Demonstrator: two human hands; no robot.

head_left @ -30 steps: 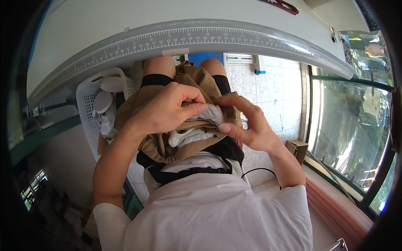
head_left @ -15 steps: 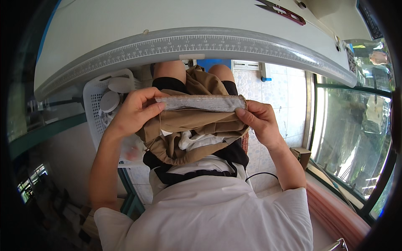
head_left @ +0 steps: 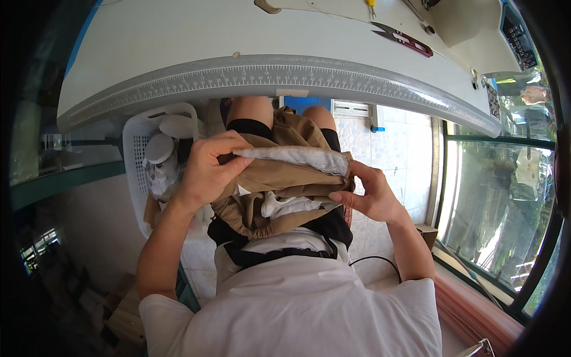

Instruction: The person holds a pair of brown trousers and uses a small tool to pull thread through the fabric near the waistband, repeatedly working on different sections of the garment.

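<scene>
A brown cloth garment [head_left: 273, 175] lies bunched across my lap, with a light grey strip [head_left: 297, 157] running along its upper edge. My left hand [head_left: 213, 169] is closed, pinching the left end of that strip between thumb and fingers. At the right end, my right hand [head_left: 375, 193] has its thumb spread away from the fingers. Its fingertips are against or just behind the strip's end, partly hidden by the cloth. White fabric [head_left: 291, 206] shows inside the garment's folds, below the strip.
Ahead of my knees runs a white worktable [head_left: 178, 35], its front edge carrying a grey ruler strip [head_left: 262, 72]. Dark red-handled thread snips [head_left: 410, 43] lie on it, near a pale machine body [head_left: 467, 27]. A white plastic basket [head_left: 134, 160] holding containers stands at the left.
My right thumb has come off the strip and moved down, apart from the fingers. The strip now slants and curves more. The view has shifted, showing more of the table.
</scene>
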